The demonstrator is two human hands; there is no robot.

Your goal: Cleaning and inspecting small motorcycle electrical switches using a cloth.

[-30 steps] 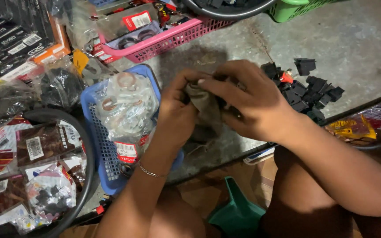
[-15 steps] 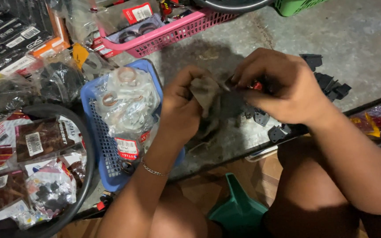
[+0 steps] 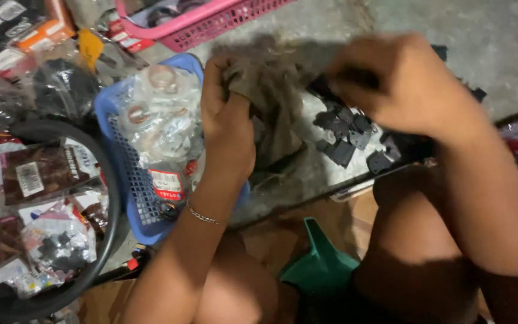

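The left hand (image 3: 228, 123) is closed, its fingers (image 3: 214, 75) clenched on the top edge of a brown rag (image 3: 271, 102), which hangs over the grey slab (image 3: 511, 54) just beside a blue basket (image 3: 118, 180). The right hand (image 3: 400, 84) is blurred; its fingers are curled inward at the rag's far edge, but whether anything is pinched there cannot be told. For a clean handling, the rag is best kept taut between both hands and clear of the black parts (image 3: 346, 135) lying under it. A pink basket (image 3: 205, 27) stands behind, a green funnel (image 3: 319, 267) below.
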